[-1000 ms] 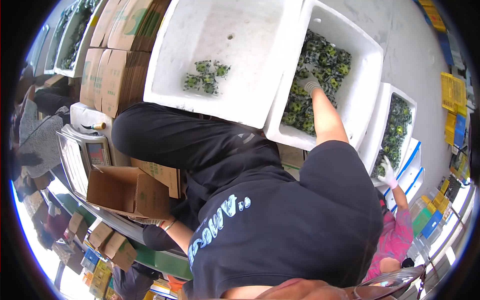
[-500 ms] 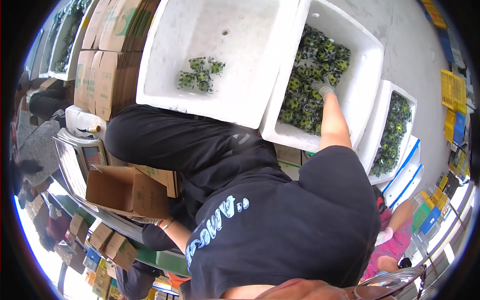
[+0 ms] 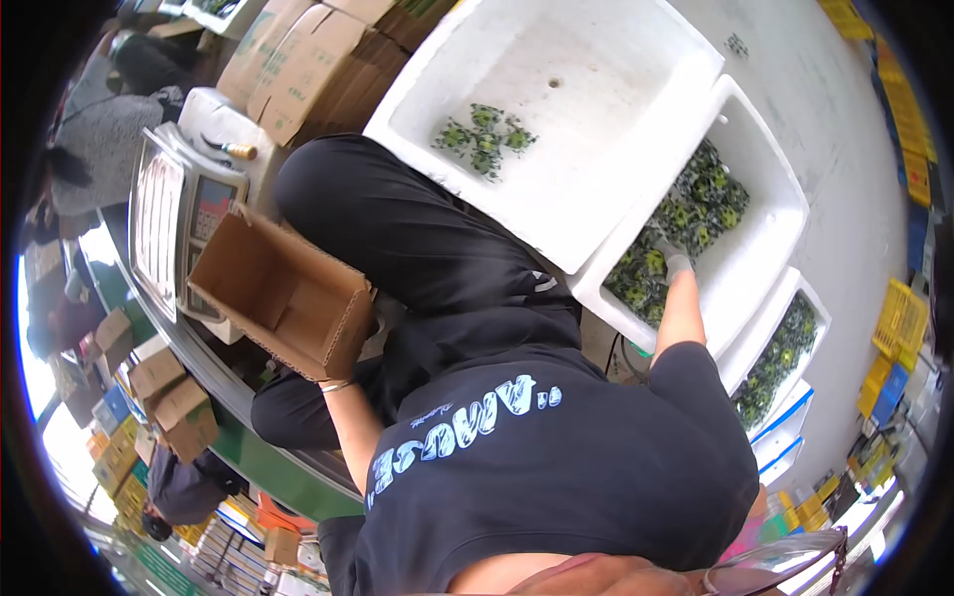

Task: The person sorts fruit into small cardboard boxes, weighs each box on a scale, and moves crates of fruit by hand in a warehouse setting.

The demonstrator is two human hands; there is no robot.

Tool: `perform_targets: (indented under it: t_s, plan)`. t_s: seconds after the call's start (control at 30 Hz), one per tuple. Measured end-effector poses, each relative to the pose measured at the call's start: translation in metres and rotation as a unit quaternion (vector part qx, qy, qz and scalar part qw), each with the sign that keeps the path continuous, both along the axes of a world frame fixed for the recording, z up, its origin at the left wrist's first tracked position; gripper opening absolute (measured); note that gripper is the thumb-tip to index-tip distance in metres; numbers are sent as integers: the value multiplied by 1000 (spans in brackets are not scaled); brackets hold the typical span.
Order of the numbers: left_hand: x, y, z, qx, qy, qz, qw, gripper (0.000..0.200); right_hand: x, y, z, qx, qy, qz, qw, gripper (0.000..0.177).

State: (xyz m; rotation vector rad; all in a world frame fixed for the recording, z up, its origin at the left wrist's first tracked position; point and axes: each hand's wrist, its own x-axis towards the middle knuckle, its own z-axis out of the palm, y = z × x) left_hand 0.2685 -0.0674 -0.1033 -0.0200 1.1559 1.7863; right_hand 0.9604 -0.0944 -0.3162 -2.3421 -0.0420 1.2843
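Note:
My left hand, mostly hidden behind an open cardboard box, holds that box tilted beside my knee; its inside looks empty. My right hand, in a pale glove, reaches into a white foam box among dark green leafy packs with yellow-green centres. Its fingertips are buried there, so whether they grip anything does not show. A larger foam box, next to the first, holds a small cluster of similar packs near its lower left corner.
A scale stands left of the cardboard box, with an orange-handled tool above it on a white block. Flattened cartons are stacked at upper left. Another foam box of packs is at right. Other people are at left.
The view has shifted. The cardboard box is raised and turned, its opening facing more towards the camera, and now hides most of my left hand. My right hand remains among the packs.

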Motion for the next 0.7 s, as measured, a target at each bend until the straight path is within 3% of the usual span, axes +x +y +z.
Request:
perform_targets:
  t_s: [0.03, 0.07, 0.13, 0.2, 0.23, 0.3, 0.33, 0.37, 0.43, 0.5, 0.57, 0.63, 0.7]
  plan:
    - [-1, 1, -1, 7, -6, -4, 1000, 72, -8, 2, 22, 58, 39, -85, 994, 82]
    - [-1, 3, -2, 19, -14, -9, 1000, 72, 22, -11, -10, 99, 20, -117, 988, 74]
    - [-6, 6, -11, 44, -35, -26, 998, 72, 12, 21, 52, 227, -49, -193, 953, 49]
    - [-5, 9, -14, 68, -63, -55, 994, 73, 16, 57, 102, 390, 47, -262, 881, 38]
    - [16, 26, 11, 115, -52, -88, 988, 76, -45, 94, 194, 488, 33, -178, 854, 37]
    - [45, 45, 40, 146, -35, -121, 981, 72, -94, 126, 261, 537, 241, -132, 798, 51]
    - [41, 45, 32, 138, -31, -114, 983, 69, -124, 140, 277, 551, 197, -111, 803, 58]
    - [41, 48, 31, 146, -48, -131, 979, 66, -157, 157, 291, 572, 285, 6, 769, 64]
    - [49, 56, 29, 164, -54, -134, 976, 65, -270, 182, 347, 586, 297, 122, 744, 70]
    - [46, 59, 18, 186, -69, -123, 972, 62, -339, 196, 361, 589, 311, 308, 679, 69]
    - [42, 50, 0, 178, -139, -111, 968, 59, -364, 208, 378, 420, 335, 482, 692, 64]
    - [40, 28, -28, 137, -322, -88, 933, 56, -364, 230, 355, 452, 332, 365, 744, 52]
    - [42, 10, -54, 94, -491, -39, 865, 54, -337, 274, 304, 412, 181, 435, 780, 50]
